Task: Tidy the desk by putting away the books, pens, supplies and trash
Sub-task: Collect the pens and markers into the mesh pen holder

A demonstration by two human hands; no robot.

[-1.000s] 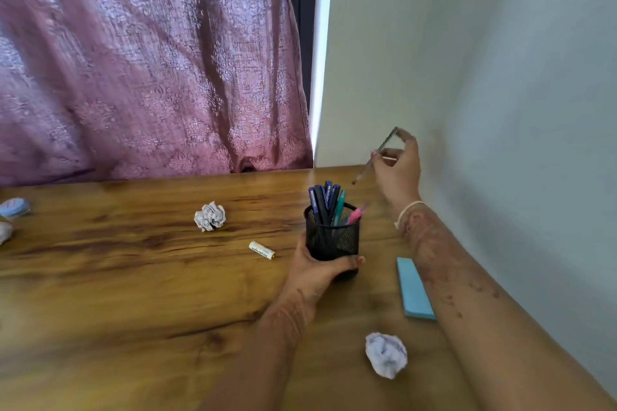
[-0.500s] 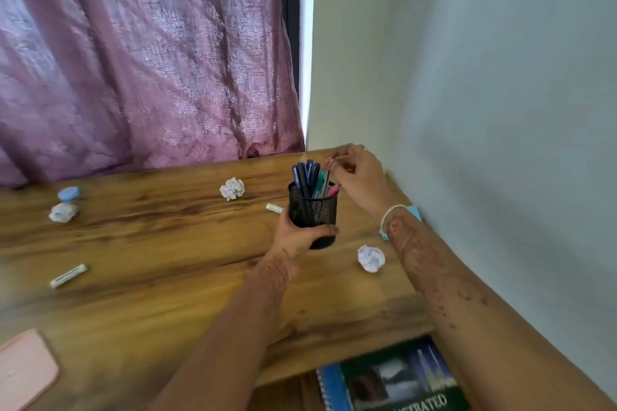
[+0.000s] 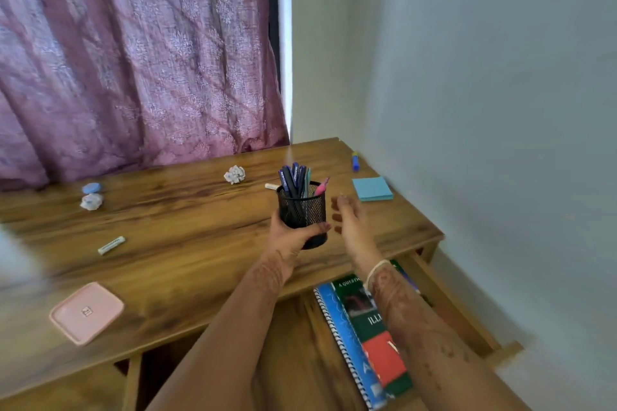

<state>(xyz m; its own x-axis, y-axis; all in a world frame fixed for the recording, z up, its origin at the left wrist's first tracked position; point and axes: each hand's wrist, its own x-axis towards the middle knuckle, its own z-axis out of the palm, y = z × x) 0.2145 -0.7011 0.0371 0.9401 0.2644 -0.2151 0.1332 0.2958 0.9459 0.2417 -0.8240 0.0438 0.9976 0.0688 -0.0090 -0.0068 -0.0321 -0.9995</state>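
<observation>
Both forearms reach forward from the bottom of the view, bare and marked with brownish patterns, over the front edge of the bench near its right end. The left hand (image 3: 293, 237) grips the black mesh pen holder (image 3: 302, 210) from below and behind, thumb wrapped round its right side. The right hand (image 3: 349, 217) hangs just beside it, blurred, fingers (image 3: 336, 217) loosely curved and holding nothing, a pale band (image 3: 376, 269) on its wrist.

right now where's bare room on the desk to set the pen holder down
Bare wood runs between the white stick and the pen holder. Crowded at the right corner: sticky notes, marker, right hand.
</observation>
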